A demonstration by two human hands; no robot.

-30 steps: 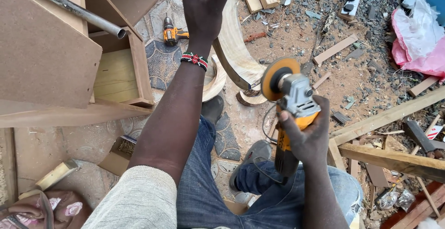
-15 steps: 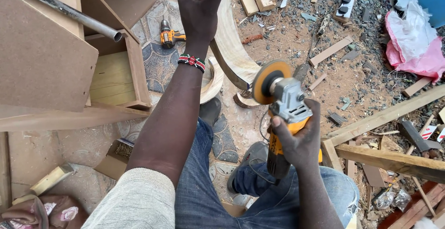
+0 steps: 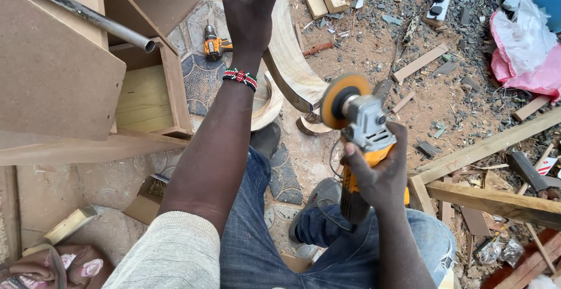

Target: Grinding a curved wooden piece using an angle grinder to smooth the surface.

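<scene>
Two hands: left hand (image 3: 251,8), right hand (image 3: 380,175). One grinder (image 3: 359,143) with one sanding disc (image 3: 339,99). One curved wood piece (image 3: 292,67). One beaded bracelet (image 3: 240,77). One orange drill (image 3: 215,45) on the floor. One metal pipe (image 3: 87,17). Two open plywood boxes (image 3: 146,90). One power strip (image 3: 435,2). One pink-and-white cloth bundle (image 3: 526,43).

A metal pipe (image 3: 87,15) lies across brown board cabinets (image 3: 55,73) in the upper left of the frame, with an orange cordless drill (image 3: 215,46) on the patterned ground beside them. Pink and white cloth (image 3: 526,43) sits at the upper right, above scattered timber offcuts (image 3: 491,146) along the right edge.
</scene>
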